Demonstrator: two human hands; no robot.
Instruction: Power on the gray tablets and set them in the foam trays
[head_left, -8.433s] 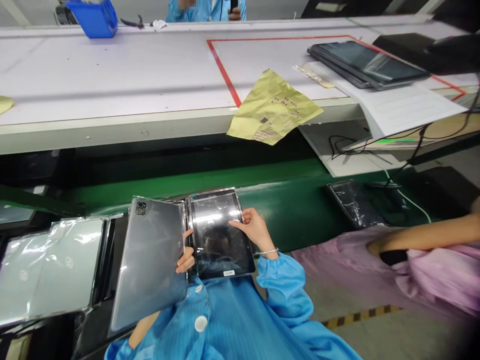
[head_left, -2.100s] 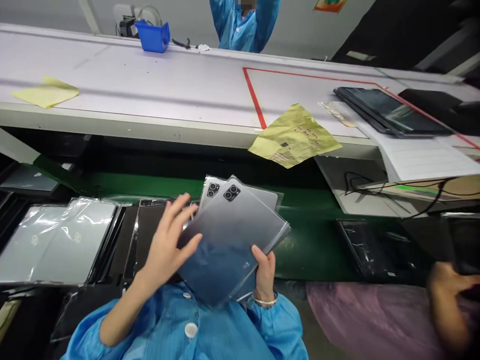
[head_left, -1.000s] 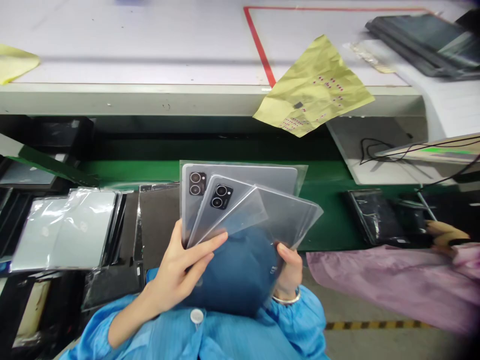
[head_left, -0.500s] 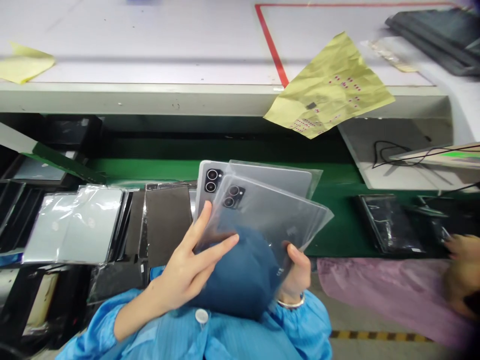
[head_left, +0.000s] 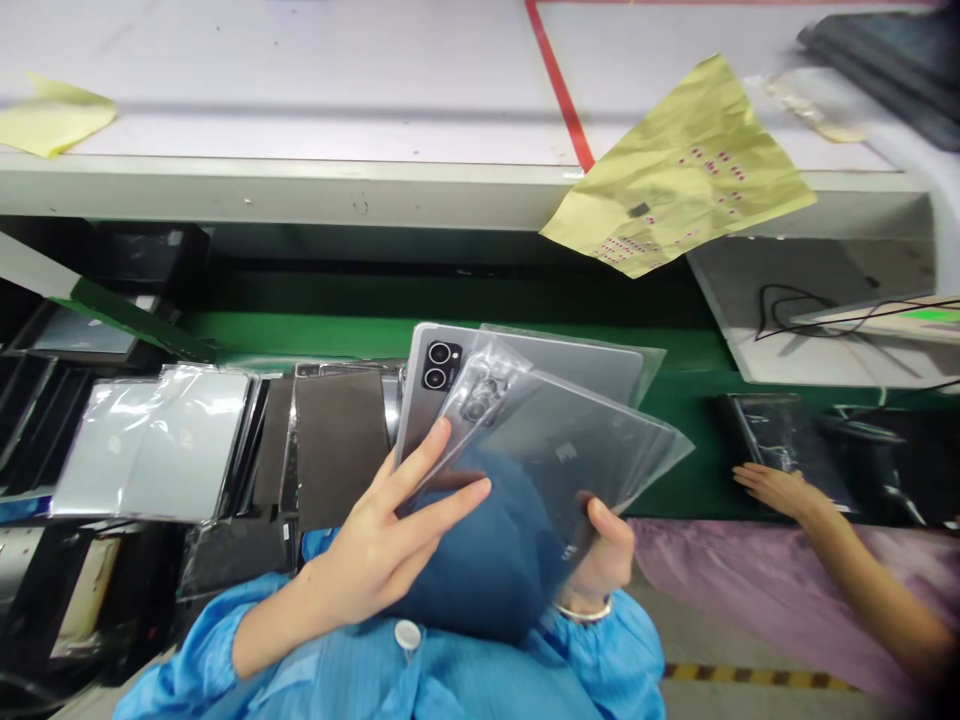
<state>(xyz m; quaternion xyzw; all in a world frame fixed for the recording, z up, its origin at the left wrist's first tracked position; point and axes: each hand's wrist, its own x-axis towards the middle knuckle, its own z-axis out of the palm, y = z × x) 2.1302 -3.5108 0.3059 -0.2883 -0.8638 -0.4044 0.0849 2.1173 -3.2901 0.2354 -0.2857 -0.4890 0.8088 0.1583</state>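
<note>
Two grey tablets lie overlapped in front of my chest, their camera sides facing up. The rear tablet [head_left: 577, 352] shows its twin cameras bare, with a clear sleeve around its right part. On top of it, the front tablet [head_left: 555, 430] is inside a clear plastic bag [head_left: 664, 445] that wrinkles over its cameras. My left hand [head_left: 382, 545] grips the left side of both, two fingers stretched across them. At the lower right edge, my right hand [head_left: 600, 550] holds the front tablet, thumb on top and other fingers hidden beneath.
Bagged silver tablets [head_left: 157, 445] and a dark panel [head_left: 341, 445] lie at left on the green bench. A white shelf [head_left: 300, 185] crosses above, with a yellow sheet [head_left: 679, 170] hanging off it. At right, a co-worker's hand [head_left: 780, 490] touches a black bagged device [head_left: 784, 430].
The bag over the front tablet's cameras has bunched into wrinkles, and that tablet sits slightly lower and further right against the rear one. The co-worker's hand has reached onto the black device.
</note>
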